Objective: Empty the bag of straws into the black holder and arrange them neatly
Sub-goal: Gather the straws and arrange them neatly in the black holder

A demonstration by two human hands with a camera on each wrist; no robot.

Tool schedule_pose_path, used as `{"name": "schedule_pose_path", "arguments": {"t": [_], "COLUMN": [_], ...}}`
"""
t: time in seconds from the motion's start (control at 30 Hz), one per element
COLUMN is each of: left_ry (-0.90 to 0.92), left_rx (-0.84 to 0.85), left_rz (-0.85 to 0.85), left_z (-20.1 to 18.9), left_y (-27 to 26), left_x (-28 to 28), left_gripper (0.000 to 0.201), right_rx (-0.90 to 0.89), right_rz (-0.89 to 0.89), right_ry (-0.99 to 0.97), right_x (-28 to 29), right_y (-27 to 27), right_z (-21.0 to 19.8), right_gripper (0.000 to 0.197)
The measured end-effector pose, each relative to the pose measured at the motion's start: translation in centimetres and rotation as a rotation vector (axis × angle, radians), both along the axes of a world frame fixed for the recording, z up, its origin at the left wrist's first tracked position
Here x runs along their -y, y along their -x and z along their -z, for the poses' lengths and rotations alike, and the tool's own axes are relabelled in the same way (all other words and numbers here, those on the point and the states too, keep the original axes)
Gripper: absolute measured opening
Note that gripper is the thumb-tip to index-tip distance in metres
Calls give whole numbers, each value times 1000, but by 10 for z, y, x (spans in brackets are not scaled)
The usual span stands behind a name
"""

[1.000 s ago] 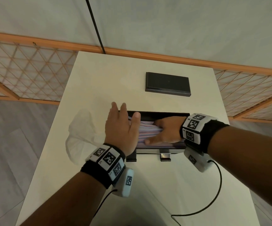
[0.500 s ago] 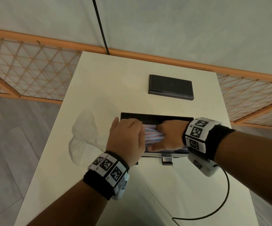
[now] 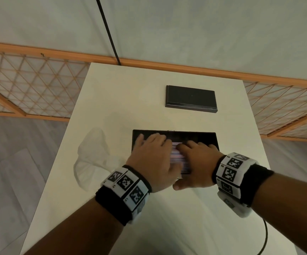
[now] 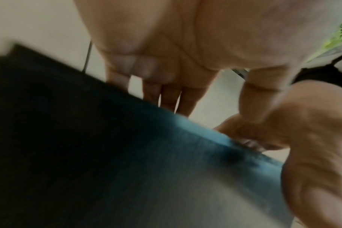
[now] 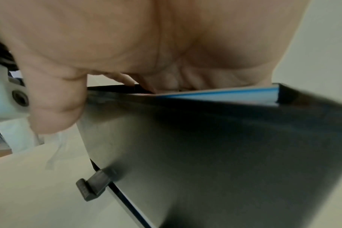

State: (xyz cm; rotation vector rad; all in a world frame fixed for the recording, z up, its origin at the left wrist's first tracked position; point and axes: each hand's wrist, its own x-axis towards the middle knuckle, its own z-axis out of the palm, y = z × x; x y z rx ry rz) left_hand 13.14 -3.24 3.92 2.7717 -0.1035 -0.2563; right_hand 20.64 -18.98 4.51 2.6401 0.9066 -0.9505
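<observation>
Arranging step: straws [image 3: 178, 159] already in black holder [image 3: 200, 137] on desk [image 3: 130, 100], empty bag [image 3: 92, 155] left of it. Left hand [image 3: 153, 159] and right hand [image 3: 197, 162] lie flat-fingered on the straws, gripping nothing. Next: probably even out the ends.

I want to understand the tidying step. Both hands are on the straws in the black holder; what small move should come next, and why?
Probably sweep both palms outward along the straws to level them. The left hand and right hand press on them inside the black holder, and the empty bag lies aside, so only neatening seems left.
</observation>
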Motion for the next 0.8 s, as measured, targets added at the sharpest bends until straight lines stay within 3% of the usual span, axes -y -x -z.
{"name": "schedule_pose_path", "arguments": {"t": [0.07, 0.13, 0.2, 0.33, 0.43, 0.6, 0.8], "left_ry": [41, -59, -161, -190, -185, -213, -172], "left_rx": [-141, -306, -366, -340, -305, -336, -253], "left_rz": [55, 102, 128, 135, 121, 126, 72], "left_z": [-2, 3, 9, 12, 11, 15, 15], "left_y": [-10, -18, -23, -21, -14, -14, -8], "left_x": [7, 11, 13, 19, 21, 20, 20], "left_gripper": [78, 105, 113, 93, 74, 94, 89], "right_rx": [7, 16, 19, 37, 11, 3, 16], "right_rz": [20, 48, 72, 60, 46, 50, 94], "right_ry": [-17, -17, -16, -28, 2, -24, -66], "right_x": [1, 1, -1, 1, 3, 0, 3], "right_y": [3, 5, 5, 7, 10, 15, 17], "right_z": [5, 10, 13, 10, 5, 12, 14], "right_gripper": [122, 128, 128, 96, 85, 102, 78]}}
